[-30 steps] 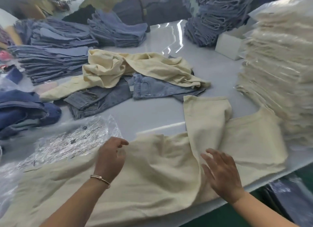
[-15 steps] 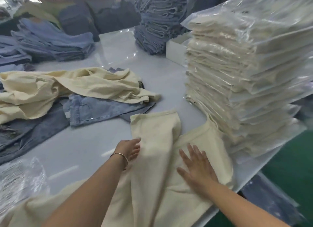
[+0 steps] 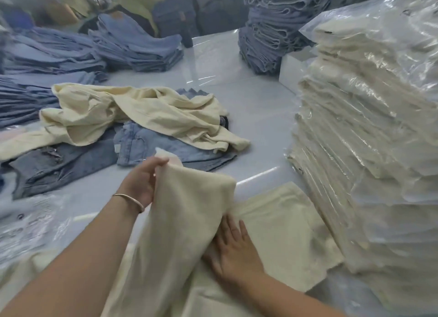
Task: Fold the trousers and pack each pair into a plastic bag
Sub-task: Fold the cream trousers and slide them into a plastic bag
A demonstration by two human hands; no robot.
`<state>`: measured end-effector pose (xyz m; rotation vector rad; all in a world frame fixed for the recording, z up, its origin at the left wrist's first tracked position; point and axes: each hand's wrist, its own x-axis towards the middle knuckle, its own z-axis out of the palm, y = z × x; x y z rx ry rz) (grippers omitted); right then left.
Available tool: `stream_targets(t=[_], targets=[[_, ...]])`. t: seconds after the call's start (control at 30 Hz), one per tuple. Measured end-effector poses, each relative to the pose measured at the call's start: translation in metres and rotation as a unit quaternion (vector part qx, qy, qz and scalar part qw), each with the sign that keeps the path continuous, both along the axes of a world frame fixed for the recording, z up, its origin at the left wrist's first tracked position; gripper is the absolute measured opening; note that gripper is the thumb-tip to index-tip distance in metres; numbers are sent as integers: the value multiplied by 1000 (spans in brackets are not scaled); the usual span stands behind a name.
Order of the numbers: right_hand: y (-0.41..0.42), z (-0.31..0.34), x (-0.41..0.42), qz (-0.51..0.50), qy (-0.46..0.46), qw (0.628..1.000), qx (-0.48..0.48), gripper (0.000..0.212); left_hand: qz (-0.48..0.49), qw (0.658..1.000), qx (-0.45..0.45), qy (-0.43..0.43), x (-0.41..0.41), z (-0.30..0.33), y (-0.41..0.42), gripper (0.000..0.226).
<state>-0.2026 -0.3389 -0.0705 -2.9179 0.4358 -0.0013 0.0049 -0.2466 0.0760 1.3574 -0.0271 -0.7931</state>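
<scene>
The cream trousers (image 3: 279,224) lie at the near edge of the white table (image 3: 248,108), just left of the tall stack of bagged cream trousers (image 3: 369,151), whose lowest bags they touch. The person's left hand (image 3: 142,181), with a thin bangle (image 3: 129,198) at the wrist, grips the end of one trouser leg, fingers curled over its hem, and holds that leg lifted off the table so it drapes toward the person. The right hand (image 3: 234,248) lies flat on the trousers at the fold line, fingers straight and spread, part of it tucked under the raised leg, pressing the cloth down without grasping it.

Beyond the trousers, farther from the person, a loose cream pair (image 3: 142,113) sprawls over a few unfolded blue jeans (image 3: 151,148). Left of the trousers, empty plastic bags (image 3: 30,219) lie on the table; dark print shows on them, but it is too blurred to read. Behind the loose pile, folded denim stacks (image 3: 137,49) crowd the far left, and a taller denim stack (image 3: 272,27) stands behind the bagged stack, next to a white box (image 3: 291,70). A small brown patch shows on one pair in the far stacks, its wording unreadable
</scene>
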Motion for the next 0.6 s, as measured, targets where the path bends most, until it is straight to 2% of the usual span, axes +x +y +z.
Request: stream_targets(t=[0.07,0.1,0.23,0.3,0.37,0.4,0.47,0.5,0.57,0.6], targets=[[-2,0,22,47,21,998,25,74,-1,996,-63,-66,7,36,10,27],[-3,-2,33,65,38,997,35,75,4,990,-78,-118,9,52,14,23],[-5,-4,57,105,34,994,24,74,8,945,-33,-325,7,103,18,15],[-12,2,51,113,0,992,56,70,-3,900,37,-434,1,115,7,16],[-24,9,31,60,-101,982,148,61,-26,816,120,-565,-10,113,-16,21],[-32,14,19,9,-171,962,211,55,-44,774,139,-616,-21,107,-32,24],[-47,23,-10,-129,-287,896,312,39,-105,714,163,-673,-50,77,-71,20],[-55,26,-24,-196,-328,850,362,31,-151,677,188,-695,-69,53,-92,18],[-70,30,-47,-301,-386,724,487,20,-299,613,263,-683,-118,3,-123,28],[-76,30,-58,-349,-400,672,517,19,-385,605,271,-642,-142,-16,-130,34]])
